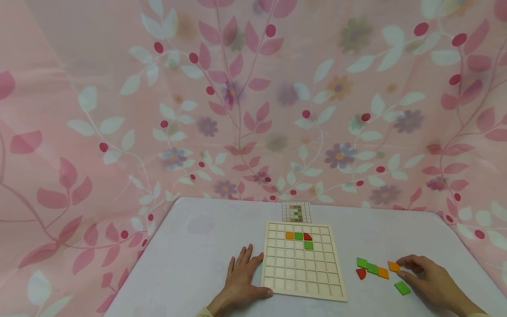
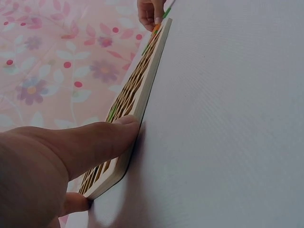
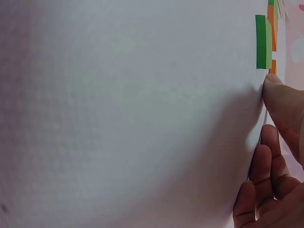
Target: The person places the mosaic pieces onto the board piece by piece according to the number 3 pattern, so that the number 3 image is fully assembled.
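Observation:
A pale wooden grid board (image 1: 277, 273) lies on the table, holding an orange square tile (image 1: 290, 235), a green tile (image 1: 299, 236), a red rounded tile (image 1: 307, 237) and another green tile (image 1: 309, 245) below. Along the board's left side rests my left hand (image 1: 242, 279), fingers spread; its thumb (image 2: 102, 140) touches the near-left corner. To the right, my right hand (image 1: 431, 279) pinches the edge of a loose orange square tile (image 1: 394, 266) between thumb and finger. In the right wrist view, its thumb (image 3: 284, 102) meets that tile, while the other fingers curl.
Loose beside the right hand lie two touching green tiles (image 1: 372, 268), an orange tile (image 1: 383, 273), a red rounded tile (image 1: 361, 274) and a separate green tile (image 1: 402, 288). Behind the board lies a printed pattern card (image 1: 286, 213). A floral curtain (image 1: 245, 110) hangs beyond the white table (image 1: 198, 246).

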A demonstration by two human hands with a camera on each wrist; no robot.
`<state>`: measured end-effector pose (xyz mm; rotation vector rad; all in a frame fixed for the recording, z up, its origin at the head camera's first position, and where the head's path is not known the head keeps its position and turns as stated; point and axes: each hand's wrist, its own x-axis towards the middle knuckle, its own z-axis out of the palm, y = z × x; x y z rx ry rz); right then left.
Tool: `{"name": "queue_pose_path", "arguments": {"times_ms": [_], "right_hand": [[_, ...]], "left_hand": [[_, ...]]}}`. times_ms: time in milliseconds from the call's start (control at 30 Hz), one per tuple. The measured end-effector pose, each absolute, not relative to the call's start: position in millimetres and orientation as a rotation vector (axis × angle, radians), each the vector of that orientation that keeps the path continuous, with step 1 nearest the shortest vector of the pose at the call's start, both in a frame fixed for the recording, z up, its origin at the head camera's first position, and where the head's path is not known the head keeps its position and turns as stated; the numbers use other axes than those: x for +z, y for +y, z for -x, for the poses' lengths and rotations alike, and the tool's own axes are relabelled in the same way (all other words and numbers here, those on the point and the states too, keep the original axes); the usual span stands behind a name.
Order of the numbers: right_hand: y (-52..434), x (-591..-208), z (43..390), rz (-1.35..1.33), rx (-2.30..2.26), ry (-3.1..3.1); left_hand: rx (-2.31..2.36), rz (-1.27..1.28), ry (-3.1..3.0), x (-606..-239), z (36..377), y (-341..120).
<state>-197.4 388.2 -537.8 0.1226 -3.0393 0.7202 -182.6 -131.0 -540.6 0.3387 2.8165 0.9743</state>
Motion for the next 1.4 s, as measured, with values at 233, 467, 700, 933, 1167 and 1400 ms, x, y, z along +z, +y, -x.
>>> {"name": "queue_pose_path", "arguments": {"times_ms": [233,467,700,933,1167,1400], "right_hand": [[388,-541,197,-0.158,0.712,-3.008],[387,-538,198,-0.127,0.722,-3.024],[386,-536,197,-0.126,0.746,-3.003],[368,-531,200,-0.21,0.8,-2.917],[344,-522,207,-0.309,0.848,-2.877],[325,-518,215,-0.334,0.834,-2.884]], "left_hand": [[0.997,-0.342,2.811,-539,180,-132],[1.009,-0.349,2.806,-539,182,-132],[0.999,-0.347,2.807,-540,182,-132],[1.0,-0.36,2.812,-540,183,-132],[1.0,-0.37,2.823,-537,183,-131],[0.999,-0.377,2.825,-537,181,-132]]}}
